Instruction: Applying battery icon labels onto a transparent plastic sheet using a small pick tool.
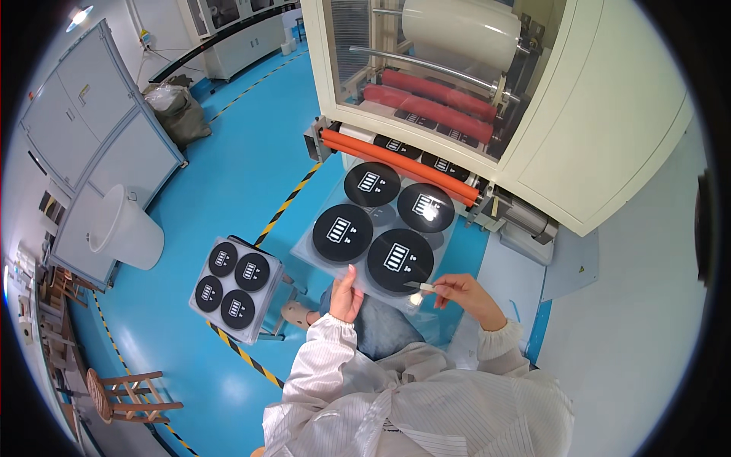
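Grip: right hand [461,295] clamped on a slim knife [427,287], left hand [346,300] clamped on the clear sheet's [308,248] near edge.
We hold the sheet, bearing four black discs [343,245], below the orange roller [396,164].

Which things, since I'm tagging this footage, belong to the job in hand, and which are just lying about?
In the job:
clear sheet with black discs, held by the left hand
small blade in the right hand
orange roller on the cream machine
probably the similar disc stack

Seemingly just lying about:
white bin
sack
wooden stool
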